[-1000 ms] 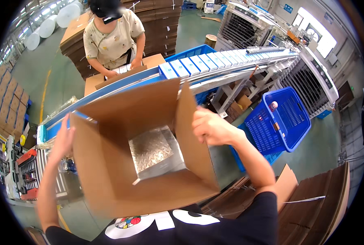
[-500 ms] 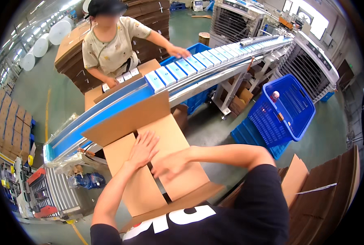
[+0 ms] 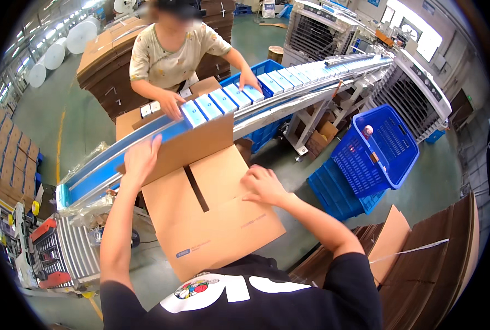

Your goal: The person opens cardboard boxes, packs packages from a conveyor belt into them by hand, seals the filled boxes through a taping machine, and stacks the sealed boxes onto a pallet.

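One carton [image 3: 217,223]: left hand [image 3: 139,160] at ten o'clock, grip unclear; right hand [image 3: 264,186] at two, loosely spread — uneven pressure could skew flaps [image 3: 198,144].

The left grip [image 3: 140,159] is at the left end of the far flap [image 3: 195,144] of a carton [image 3: 214,217]; the right grip [image 3: 264,186] is at the carton's right edge. The side flaps [image 3: 217,171] lie between the grips, with the near flap [image 3: 225,236] over them, nearer the wearer. Ahead of both grips runs a conveyor [image 3: 99,168], bearing a row of small boxes [image 3: 223,102]; behind it is a co-worker [image 3: 173,60]. Right of the right grip, a basket [image 3: 401,159] stands on a crate [image 3: 333,190]; nearer the wearer is stacked cardboard [image 3: 432,264]. Left of the left grip lies a roller track [image 3: 75,250].
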Demonstrator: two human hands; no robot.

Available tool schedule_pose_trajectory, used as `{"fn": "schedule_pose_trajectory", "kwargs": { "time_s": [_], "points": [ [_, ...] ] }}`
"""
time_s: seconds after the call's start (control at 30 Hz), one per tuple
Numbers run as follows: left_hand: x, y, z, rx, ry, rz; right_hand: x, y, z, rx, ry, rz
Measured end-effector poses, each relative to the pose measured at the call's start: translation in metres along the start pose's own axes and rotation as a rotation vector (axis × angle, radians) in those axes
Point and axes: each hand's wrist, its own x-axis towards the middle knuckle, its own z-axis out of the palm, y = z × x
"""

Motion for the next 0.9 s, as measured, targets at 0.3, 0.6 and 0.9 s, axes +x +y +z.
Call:
{"fn": "schedule_pose_trajectory", "kwargs": {
  "time_s": [0.3, 0.6, 0.9],
  "points": [
    [-0.211, -0.050, 0.034, -0.216, -0.410, -0.156, -0.006, -0.033, 0.052, 0.668, -0.290, 0.339],
    [-0.293, -0.169, 0.038, -0.301, -0.283, -0.274, 0.035, -0.206, 0.034, 0.306, -0.237, -0.015],
    [-0.392, -0.130, 0.042, -0.239, -0.350, -0.619, 0.034, -0.256, 0.055, 0.075, -0.180, 0.049]
  ]
}}
